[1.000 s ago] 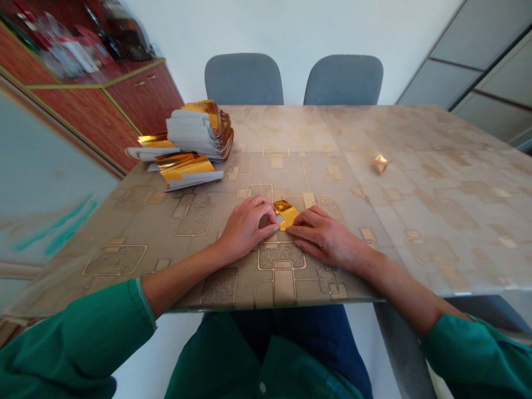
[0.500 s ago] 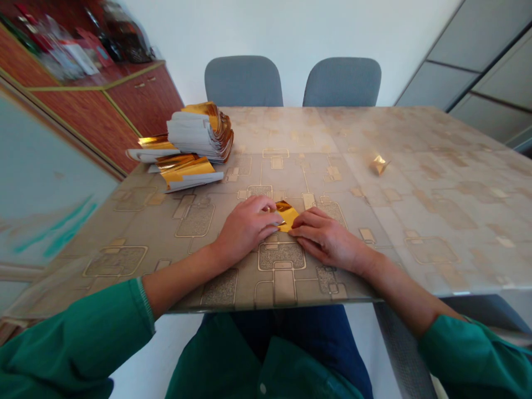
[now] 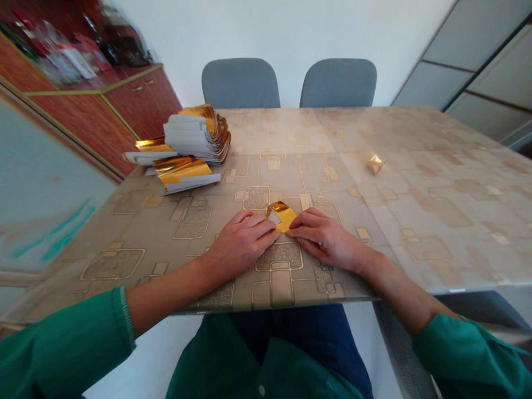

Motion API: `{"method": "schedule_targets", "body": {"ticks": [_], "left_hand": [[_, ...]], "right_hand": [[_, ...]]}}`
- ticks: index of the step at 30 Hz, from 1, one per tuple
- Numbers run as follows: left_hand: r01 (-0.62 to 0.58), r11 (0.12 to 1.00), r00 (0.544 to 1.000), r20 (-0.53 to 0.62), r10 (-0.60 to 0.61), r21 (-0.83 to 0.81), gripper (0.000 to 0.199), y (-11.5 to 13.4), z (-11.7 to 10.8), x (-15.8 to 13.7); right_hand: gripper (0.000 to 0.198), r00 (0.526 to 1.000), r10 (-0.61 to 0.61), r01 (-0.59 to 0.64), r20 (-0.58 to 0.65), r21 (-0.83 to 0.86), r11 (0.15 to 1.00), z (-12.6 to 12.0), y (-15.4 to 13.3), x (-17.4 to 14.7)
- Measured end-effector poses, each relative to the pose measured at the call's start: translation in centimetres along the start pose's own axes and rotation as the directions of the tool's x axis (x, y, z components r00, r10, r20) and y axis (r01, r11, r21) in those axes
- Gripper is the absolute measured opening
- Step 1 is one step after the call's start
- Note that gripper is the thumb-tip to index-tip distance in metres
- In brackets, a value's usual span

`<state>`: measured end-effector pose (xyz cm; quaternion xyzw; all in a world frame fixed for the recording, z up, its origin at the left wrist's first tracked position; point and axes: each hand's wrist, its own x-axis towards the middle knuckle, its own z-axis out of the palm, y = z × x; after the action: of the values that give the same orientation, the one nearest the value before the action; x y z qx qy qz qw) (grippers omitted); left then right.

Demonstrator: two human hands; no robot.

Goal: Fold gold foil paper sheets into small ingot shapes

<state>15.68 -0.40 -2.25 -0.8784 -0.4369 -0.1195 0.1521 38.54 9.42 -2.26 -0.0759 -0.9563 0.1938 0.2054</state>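
Note:
A small piece of gold foil paper, partly folded with a bit of its white back showing, lies on the table near the front edge. My left hand is at its left side, fingers closed together with the tips on the paper's lower left edge. From the right, my right hand pinches the right corner of the paper between thumb and fingers. The undersides of the fingers are hidden.
Stacks of gold and white foil paper stand at the table's back left. A small folded gold piece sits to the right on the patterned tablecloth. Two grey chairs are behind the table, and a wooden cabinet is at the left.
My left hand has shifted down and left along the paper, and its fingers have straightened. More of the paper's white side now shows. The right hand keeps its grip.

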Motion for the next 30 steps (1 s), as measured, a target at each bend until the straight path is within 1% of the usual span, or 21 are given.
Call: {"method": "schedule_targets", "body": {"ticks": [6,9,13,17,20,23,24,26,30], "left_hand": [[0.033,0.999,0.999,-0.007,-0.033,-0.017,0.025,0.2,0.0,-0.6],[0.026,1.0,1.0,-0.003,-0.026,-0.009,0.024,0.2,-0.2,-0.8],[0.004,1.0,0.999,-0.04,-0.005,-0.016,0.026,0.9,-0.2,-0.4],[0.062,0.996,0.998,-0.018,-0.063,-0.057,0.026,1.6,0.2,0.3],[0.076,0.995,0.997,-0.01,-0.077,-0.066,0.025,1.4,0.3,0.4],[0.055,0.996,0.998,-0.002,-0.056,-0.075,0.025,1.0,0.3,0.4],[0.051,0.996,0.999,0.004,-0.051,-0.077,0.025,0.8,0.3,0.3],[0.051,0.996,0.999,0.011,-0.05,-0.08,0.027,0.6,0.3,0.3],[0.037,0.99,0.999,-0.011,-0.039,-0.136,0.027,0.2,0.4,0.4]], "right_hand": [[0.024,1.0,-0.008,0.008,-0.014,0.004,1.0,0.0,-0.1,0.1],[0.024,1.0,-0.004,0.004,-0.016,0.007,1.0,0.0,-0.1,0.1],[0.024,0.999,0.018,-0.018,-0.034,0.012,1.0,0.3,-0.1,0.0],[0.025,0.998,0.048,-0.048,-0.044,0.016,0.999,0.5,-0.6,0.2],[0.027,0.998,0.054,-0.053,-0.021,0.074,0.996,0.4,-0.9,0.3],[0.025,0.996,0.078,-0.072,-0.05,0.115,0.991,0.0,-0.5,0.4],[0.023,0.995,0.086,-0.081,-0.058,0.094,0.992,-0.3,-0.1,0.4],[0.02,0.998,0.065,-0.065,-0.011,0.009,0.998,-0.9,0.7,0.4],[0.02,0.993,-0.031,0.049,0.11,-0.17,0.984,-1.9,1.9,0.8]]}}
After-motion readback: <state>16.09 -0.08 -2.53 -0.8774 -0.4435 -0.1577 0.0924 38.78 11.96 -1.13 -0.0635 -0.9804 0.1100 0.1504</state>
